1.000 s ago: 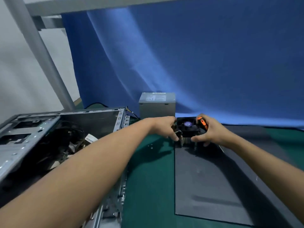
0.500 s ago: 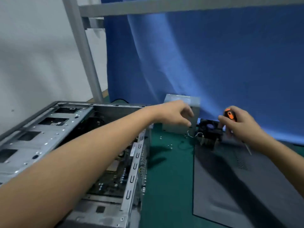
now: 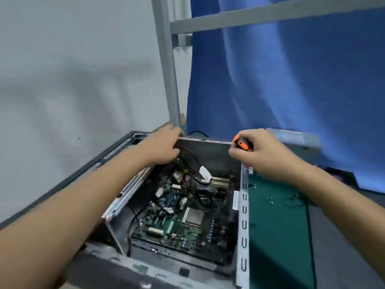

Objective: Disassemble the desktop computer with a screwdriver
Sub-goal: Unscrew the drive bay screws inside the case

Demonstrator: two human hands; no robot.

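The open grey computer case (image 3: 243, 207) lies on its side in front of me. Inside it sits the green motherboard (image 3: 183, 217) with a bare square CPU socket (image 3: 194, 216) and black cables (image 3: 191, 161) at the far end. My left hand (image 3: 162, 146) hovers over the case's far left corner, fingers curled loosely above the cables, holding nothing I can see. My right hand (image 3: 260, 151) grips the orange and black screwdriver (image 3: 241, 142) above the case's far right corner; its shaft is hidden.
Green mat (image 3: 275, 222) right of the case carries a few small loose screws (image 3: 269, 200). A dark grey panel (image 3: 343, 247) lies further right. The grey power supply (image 3: 293, 136) stands at the back before the blue curtain. A metal frame post (image 3: 168, 65) rises behind the case.
Both hands left the fan heatsink on the dark panel and swung left over the open case. My view turned left and down, bringing the motherboard into sight.
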